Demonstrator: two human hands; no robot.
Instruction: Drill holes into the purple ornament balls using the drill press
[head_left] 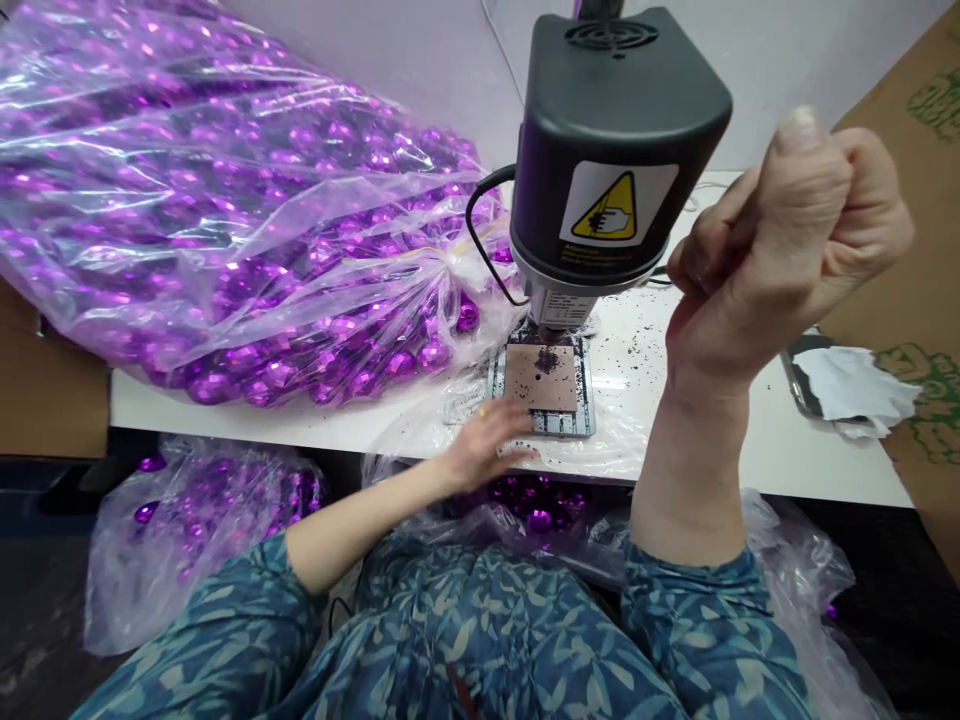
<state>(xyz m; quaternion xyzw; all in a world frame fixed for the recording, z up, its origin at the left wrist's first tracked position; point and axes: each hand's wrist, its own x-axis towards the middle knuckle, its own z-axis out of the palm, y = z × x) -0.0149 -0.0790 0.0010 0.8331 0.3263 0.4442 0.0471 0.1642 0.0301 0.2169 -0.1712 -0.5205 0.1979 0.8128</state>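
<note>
A small black bench drill press (600,150) with a yellow warning label stands in front of me. On its slotted metal base (586,420) lies a square brown board (544,385) with a small dark hole and a heap of dark shavings. My left hand (491,440) rests at the base's front left edge, fingers stretched out and no object visible in them. Raised beside the motor housing on the right, my right hand (795,220) is closed in a fist with the thumb on top. Whatever it grips is hidden behind the fingers.
A big clear bag of shiny purple faceted balls (262,230) fills the left of the white table (300,415). Loose purple balls (538,515) lie in plastic below the table edge. On the right are a phone-like object under white tissue (859,385) and a cardboard box (892,250).
</note>
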